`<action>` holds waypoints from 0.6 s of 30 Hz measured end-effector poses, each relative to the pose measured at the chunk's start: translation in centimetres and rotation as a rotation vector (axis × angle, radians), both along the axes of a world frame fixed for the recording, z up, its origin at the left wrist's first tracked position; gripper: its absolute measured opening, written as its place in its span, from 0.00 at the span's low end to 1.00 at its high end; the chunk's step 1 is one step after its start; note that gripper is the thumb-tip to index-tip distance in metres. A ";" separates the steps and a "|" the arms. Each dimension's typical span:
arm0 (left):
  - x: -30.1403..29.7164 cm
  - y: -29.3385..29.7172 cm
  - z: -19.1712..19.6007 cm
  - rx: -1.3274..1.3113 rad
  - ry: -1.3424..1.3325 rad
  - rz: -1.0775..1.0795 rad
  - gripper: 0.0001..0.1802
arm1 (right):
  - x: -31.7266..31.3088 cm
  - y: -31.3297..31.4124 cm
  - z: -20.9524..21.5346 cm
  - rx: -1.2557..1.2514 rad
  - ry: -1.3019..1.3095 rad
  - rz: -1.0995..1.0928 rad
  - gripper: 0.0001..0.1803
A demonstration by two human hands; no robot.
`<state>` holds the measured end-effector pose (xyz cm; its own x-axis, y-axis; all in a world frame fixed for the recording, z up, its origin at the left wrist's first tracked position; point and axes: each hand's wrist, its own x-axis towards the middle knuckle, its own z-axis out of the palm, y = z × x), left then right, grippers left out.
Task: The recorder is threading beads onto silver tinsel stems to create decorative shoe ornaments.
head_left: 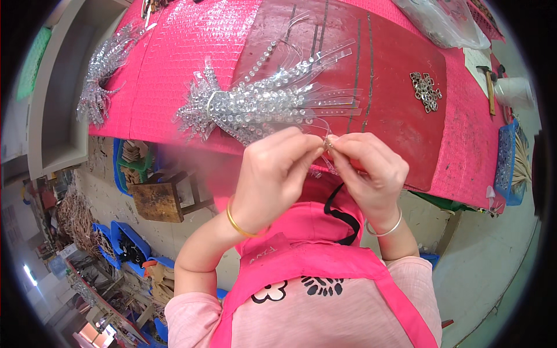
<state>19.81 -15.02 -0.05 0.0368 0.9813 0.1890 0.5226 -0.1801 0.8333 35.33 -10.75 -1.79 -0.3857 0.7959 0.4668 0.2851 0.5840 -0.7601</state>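
Head: both hands (325, 168) pinch clear strap (328, 142).

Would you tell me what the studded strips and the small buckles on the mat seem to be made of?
Studded strips: apparently clear flexible plastic, set with glittering faceted stones, likely glass or acrylic. Buckles: probably metal, judging by their silvery shine. Mat: dark red, smooth, possibly rubber.

The left hand (278, 174) and the right hand (368, 171) meet at the near edge of the pink worktop (174, 64), their fingertips pinching a small clear strip (328, 142) between them. Just beyond lies a bundle of rhinestone strips (261, 101). Small metal buckles (425, 91) lie to the far right.
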 end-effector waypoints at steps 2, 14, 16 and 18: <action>0.5 -0.4 0.1 0.047 0.041 0.017 0.03 | -0.1 -0.1 -0.1 0.066 0.008 0.005 0.10; 0.7 1.9 -0.5 -0.007 0.160 0.093 0.07 | -0.9 0.4 -2.5 -1.029 0.680 0.023 0.07; 0.8 2.0 -1.4 0.032 0.110 0.137 0.04 | -1.6 0.1 -1.5 -1.046 1.076 0.010 0.08; 0.7 2.1 -2.0 0.007 -0.032 0.189 0.04 | -1.4 0.0 -1.8 -1.090 1.056 0.017 0.07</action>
